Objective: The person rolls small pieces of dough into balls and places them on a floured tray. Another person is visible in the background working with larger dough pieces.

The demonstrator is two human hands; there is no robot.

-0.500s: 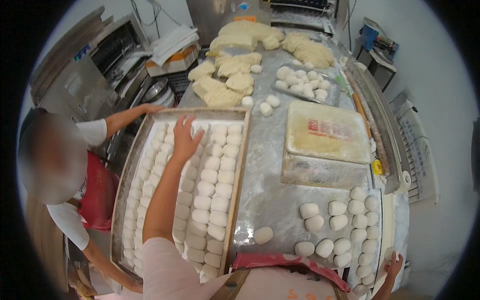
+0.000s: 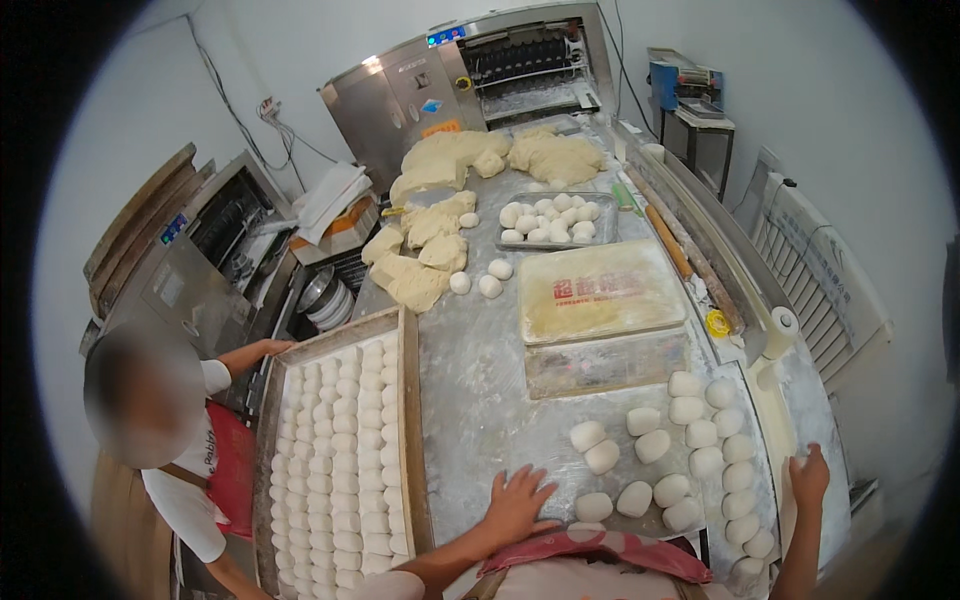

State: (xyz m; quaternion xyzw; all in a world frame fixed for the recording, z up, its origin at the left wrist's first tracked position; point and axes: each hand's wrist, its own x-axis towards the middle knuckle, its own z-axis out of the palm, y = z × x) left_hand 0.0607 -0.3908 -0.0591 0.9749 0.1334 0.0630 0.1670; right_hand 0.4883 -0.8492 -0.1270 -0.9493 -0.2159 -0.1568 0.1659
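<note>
Now flat on the floured table, left hand, fingers spread, gripping nothing, just left of the dough pieces. Right hand at the table's right edge, open, empty. Wooden tray of buns along the table's left side.

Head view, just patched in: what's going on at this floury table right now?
The person's left hand lies flat on the floured steel table, beside loose dough pieces. The right hand rests at the table's right edge, holding nothing visible. To the left, a co-worker's hand grips the far corner of a wooden tray filled with rows of dough balls. Big dough slabs sit further back.
</note>
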